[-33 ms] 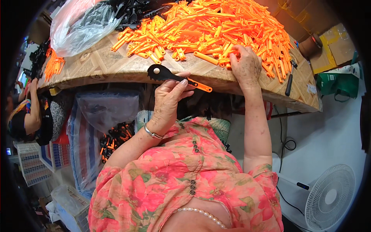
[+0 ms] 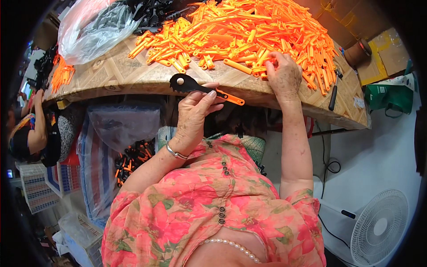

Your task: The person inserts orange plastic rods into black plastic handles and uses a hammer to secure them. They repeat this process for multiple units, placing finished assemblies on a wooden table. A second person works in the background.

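My left hand (image 2: 195, 109) is closed round a flat black plastic tool (image 2: 191, 83) with a round, toothed head and a hole in it. An orange handle (image 2: 232, 98) extends from its other end, tilted down to the right. The tool is held just off the table's front edge. At the near edge of a large heap of orange plastic handles (image 2: 249, 33), my right hand (image 2: 284, 80) has its fingers bent and thumb and forefinger at the small orange pieces. It seems to pinch one orange handle, partly hidden by the fingers.
A black-handled hand tool (image 2: 333, 95) lies right of the heap on the wood-patterned table (image 2: 111, 73). A clear plastic bag (image 2: 89, 42) and black parts lie at the back left. Below are a bag of assembled tools (image 2: 129, 162) and a white fan (image 2: 380, 226). Another person sits far left.
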Tool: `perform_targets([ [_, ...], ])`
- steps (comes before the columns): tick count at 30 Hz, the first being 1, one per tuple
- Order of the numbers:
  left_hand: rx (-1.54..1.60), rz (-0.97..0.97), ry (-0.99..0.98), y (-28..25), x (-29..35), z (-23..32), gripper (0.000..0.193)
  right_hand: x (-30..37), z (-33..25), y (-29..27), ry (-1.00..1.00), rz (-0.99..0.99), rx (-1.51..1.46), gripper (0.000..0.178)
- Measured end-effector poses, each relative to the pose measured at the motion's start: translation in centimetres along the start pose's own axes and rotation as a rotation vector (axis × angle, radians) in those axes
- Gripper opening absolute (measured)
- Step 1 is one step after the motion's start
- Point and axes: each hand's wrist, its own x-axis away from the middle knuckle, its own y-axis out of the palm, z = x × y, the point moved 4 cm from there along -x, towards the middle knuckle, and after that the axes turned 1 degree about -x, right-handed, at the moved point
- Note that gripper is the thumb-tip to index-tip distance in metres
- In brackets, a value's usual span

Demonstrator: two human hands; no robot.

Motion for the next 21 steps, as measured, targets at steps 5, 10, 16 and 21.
perform_targets([
  [5, 0.014, 0.000, -0.050, 0.0, 0.0, 0.0, 0.027, 1.9, 1.4, -0.8, 0.081, 0.467, -1.015, 0.015],
  [10, 0.038, -0.025, -0.060, 0.3, 0.2, -0.3, 0.031, 6.1, -1.1, -2.1, 0.550, 0.155, -1.845, 0.015],
  [16, 0.054, -0.057, -0.008, 1.5, 0.6, -0.3, 0.027, 10.0, -6.3, -0.8, 0.639, -0.174, -1.886, 0.013],
  [21, -0.008, -0.030, 0.039, 0.9, 0.5, -0.4, 0.017, 10.4, -6.9, -0.2, 0.572, -0.210, -1.796, 0.013],
])
